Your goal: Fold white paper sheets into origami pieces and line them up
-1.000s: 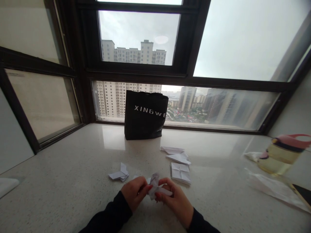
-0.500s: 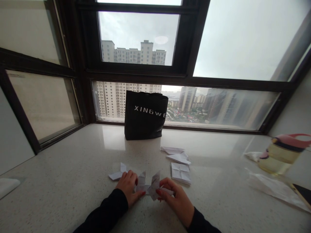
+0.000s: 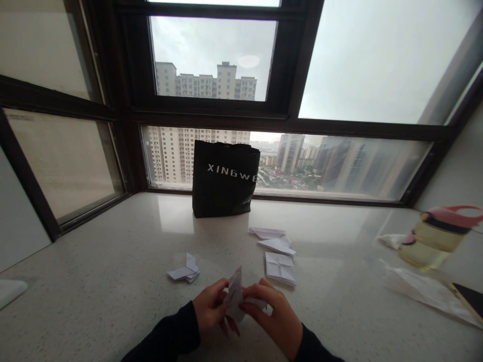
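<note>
Well apart from the sill's [image 3: 113, 281] far edge | left hand [image 3: 210, 307] and right hand [image 3: 278, 312] both pinch folded paper [image 3: 235, 300] | I'd grip lightly, keeping creases crisp

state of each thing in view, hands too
White folded paper, held in both hands
Bare left hand, gripping it
Bare right hand, gripping it
White angular paper shape, folded, unheld
White square paper, folded flat
Two white pointed papers, folded flat
Black rectangular bag, standing upright
Yellowish clear bottle, pink lid on
Black gold-edged slab, lying flat
</note>
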{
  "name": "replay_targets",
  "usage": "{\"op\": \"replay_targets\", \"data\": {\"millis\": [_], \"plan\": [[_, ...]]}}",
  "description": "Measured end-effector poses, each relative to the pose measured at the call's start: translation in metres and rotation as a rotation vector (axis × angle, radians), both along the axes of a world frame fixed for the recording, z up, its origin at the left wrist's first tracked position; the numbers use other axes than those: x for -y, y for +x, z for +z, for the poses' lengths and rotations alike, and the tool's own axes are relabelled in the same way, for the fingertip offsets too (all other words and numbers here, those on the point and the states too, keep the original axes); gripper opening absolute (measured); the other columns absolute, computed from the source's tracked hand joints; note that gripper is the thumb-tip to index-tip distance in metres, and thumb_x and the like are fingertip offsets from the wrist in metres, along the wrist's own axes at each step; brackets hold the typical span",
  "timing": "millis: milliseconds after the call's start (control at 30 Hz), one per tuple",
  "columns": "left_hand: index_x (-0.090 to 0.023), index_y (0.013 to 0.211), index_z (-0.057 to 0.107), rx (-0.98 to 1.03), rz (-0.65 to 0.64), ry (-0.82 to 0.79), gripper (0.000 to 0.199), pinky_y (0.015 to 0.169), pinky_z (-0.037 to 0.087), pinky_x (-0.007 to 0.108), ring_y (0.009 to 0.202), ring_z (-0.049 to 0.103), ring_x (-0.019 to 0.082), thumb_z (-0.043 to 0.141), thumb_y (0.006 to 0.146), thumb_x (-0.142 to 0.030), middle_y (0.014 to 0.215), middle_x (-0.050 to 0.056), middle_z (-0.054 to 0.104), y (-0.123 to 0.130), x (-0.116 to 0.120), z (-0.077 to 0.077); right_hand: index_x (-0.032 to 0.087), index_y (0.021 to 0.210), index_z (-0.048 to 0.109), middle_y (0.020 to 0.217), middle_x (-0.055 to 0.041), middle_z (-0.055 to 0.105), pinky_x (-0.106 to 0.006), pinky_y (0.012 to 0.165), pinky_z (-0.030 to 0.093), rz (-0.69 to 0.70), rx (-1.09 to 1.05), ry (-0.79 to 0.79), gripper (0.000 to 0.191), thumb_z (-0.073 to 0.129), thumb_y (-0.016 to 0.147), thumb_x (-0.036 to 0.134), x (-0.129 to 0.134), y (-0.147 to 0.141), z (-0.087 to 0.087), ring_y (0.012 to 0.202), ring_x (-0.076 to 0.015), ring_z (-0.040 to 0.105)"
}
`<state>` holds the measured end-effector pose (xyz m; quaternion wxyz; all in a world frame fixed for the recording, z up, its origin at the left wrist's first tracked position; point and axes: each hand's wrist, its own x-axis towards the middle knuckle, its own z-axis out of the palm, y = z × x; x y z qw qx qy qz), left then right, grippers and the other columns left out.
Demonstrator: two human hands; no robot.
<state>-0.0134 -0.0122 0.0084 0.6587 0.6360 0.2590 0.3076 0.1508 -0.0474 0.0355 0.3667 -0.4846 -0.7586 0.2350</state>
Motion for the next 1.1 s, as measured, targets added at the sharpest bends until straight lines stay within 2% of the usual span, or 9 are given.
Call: {"op": "replay_targets", "data": {"millis": [133,300,400,567,767,833,933,1000,1100], "plan": [[-0.015,0.097,0.045,0.025,0.007,-0.039,0.036,0.046,0.044,0.020,0.057,0.061,0.015,0.050,0.061,-0.012,0.072,0.002,0.058,0.001,0.004,0.005,0.020,0.075,0.064,0.067,-0.0026,0.057,-0.028,0.061,0.040,-0.101,0.043,-0.020,0.011,0.057,0.069,0.028,-0.004,0.003,0.000,0.067,-0.0177,0.052],[-0.015,0.094,0.050,0.035,0.024,-0.084,0.043,0.058,0.043,0.024,0.068,0.061,0.016,0.047,0.053,-0.001,0.072,0.002,0.063,-0.002,0.003,0.009,0.019,0.076,0.063,0.068,-0.0035,0.056,-0.028,0.061,0.040,-0.078,0.071,-0.003,0.014,0.055,0.072,0.030,-0.002,0.003,0.001,0.067,-0.0177,0.051],[-0.014,0.095,0.051,0.067,-0.008,-0.056,0.040,0.056,0.042,0.022,0.065,0.060,0.015,0.057,0.056,-0.008,0.069,0.001,0.062,-0.002,0.002,0.011,0.020,0.077,0.064,0.070,-0.0040,0.056,-0.028,0.063,0.040,-0.050,0.059,-0.003,0.014,0.054,0.072,0.029,-0.002,0.003,0.000,0.069,-0.0180,0.052],[-0.011,0.097,0.050,0.052,0.011,-0.050,0.047,0.055,0.042,0.023,0.063,0.060,0.016,0.065,0.060,-0.037,0.068,0.004,0.062,-0.001,0.004,0.011,0.020,0.076,0.064,0.068,-0.0028,0.057,-0.028,0.061,0.041,-0.060,-0.010,-0.036,0.016,0.055,0.071,0.031,-0.004,0.003,-0.003,0.066,-0.0173,0.053],[-0.012,0.098,0.050,-0.040,0.022,-0.146,0.053,0.057,0.043,0.024,0.070,0.061,0.018,0.066,0.058,-0.042,0.075,0.007,0.064,-0.001,0.000,0.005,0.017,0.075,0.060,0.068,-0.0017,0.060,-0.025,0.059,0.042,0.011,-0.172,-0.122,0.017,0.053,0.072,0.032,-0.006,0.003,-0.010,0.064,-0.0159,0.056],[-0.013,0.098,0.049,-0.038,0.029,-0.174,0.054,0.058,0.045,0.026,0.073,0.061,0.020,0.065,0.057,-0.044,0.077,0.007,0.064,-0.001,-0.002,0.002,0.017,0.082,0.058,0.069,-0.0015,0.059,-0.025,0.058,0.042,-0.050,-0.179,-0.096,0.019,0.054,0.070,0.031,-0.006,0.002,-0.011,0.063,-0.0154,0.055],[-0.014,0.098,0.047,-0.026,0.037,-0.198,0.054,0.061,0.046,0.028,0.081,0.060,0.023,0.063,0.058,-0.047,0.081,0.007,0.063,-0.001,-0.001,0.001,0.018,0.099,0.051,0.086,-0.0041,0.058,-0.027,0.061,0.042,-0.198,-0.228,-0.034,0.037,0.059,0.066,0.033,-0.007,0.003,-0.013,0.070,-0.0163,0.054],[-0.014,0.096,0.047,-0.025,0.036,-0.171,0.052,0.061,0.046,0.028,0.080,0.060,0.023,0.062,0.059,-0.047,0.080,0.007,0.064,0.000,0.001,0.002,0.018,0.093,0.055,0.085,-0.0045,0.059,-0.026,0.059,0.042,-0.190,-0.261,-0.102,0.035,0.060,0.064,0.037,-0.009,0.004,-0.014,0.070,-0.0171,0.055],[-0.015,0.096,0.043,-0.046,0.075,-0.090,0.050,0.055,0.046,0.027,0.069,0.062,0.020,0.057,0.063,-0.049,0.071,0.006,0.063,-0.004,-0.002,0.011,0.015,0.069,0.060,0.063,-0.0026,0.061,-0.025,0.052,0.040,-0.120,-0.287,-0.251,0.028,0.056,0.066,0.042,-0.012,0.006,-0.014,0.058,-0.0158,0.054]]}}
